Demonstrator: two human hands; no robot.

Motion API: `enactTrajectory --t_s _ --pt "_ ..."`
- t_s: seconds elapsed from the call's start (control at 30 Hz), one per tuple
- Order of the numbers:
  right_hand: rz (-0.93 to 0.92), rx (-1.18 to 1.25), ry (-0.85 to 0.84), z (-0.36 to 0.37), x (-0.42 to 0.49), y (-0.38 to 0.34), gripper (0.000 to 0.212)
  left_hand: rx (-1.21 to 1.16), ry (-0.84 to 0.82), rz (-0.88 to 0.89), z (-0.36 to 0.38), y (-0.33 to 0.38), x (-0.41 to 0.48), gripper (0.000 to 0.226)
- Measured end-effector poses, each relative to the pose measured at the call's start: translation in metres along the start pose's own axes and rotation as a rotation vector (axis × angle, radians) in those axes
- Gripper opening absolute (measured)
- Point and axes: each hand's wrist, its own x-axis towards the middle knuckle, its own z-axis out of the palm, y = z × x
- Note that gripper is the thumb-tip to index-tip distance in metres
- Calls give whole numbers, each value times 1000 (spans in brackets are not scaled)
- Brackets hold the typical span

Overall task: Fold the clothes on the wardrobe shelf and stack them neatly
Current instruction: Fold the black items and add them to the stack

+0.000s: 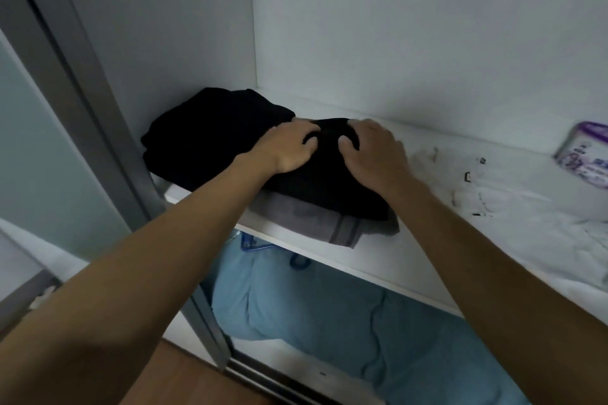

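A black garment (325, 184) lies on top of a folded grey cloth (316, 223) on the white wardrobe shelf (378, 260). Another black garment (214, 131) is bunched behind it in the shelf's left corner. My left hand (289, 148) rests on the near black garment with its fingers curled into the fabric. My right hand (371, 154) lies beside it on the same garment, fingers bent and pressing down. The two hands are a small gap apart.
White clothing with tags (513, 204) is spread on the shelf's right part. A purple and white packet (585, 154) stands at the far right. Blue bedding (329, 316) fills the space under the shelf. A grey sliding-door frame (82, 82) runs along the left.
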Motion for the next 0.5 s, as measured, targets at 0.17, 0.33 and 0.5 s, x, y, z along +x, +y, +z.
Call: enactTrajectory --t_s 0.17,0.33,0.5 --pt "176 196 -52 53 6 12 58 11 -45 -5 19 -24 17 46" --pt "196 247 82 59 6 16 43 -45 32 -17 32 -37 34 44" --pt "145 175 236 43 0 19 14 -26 41 38 19 -34 47 17"
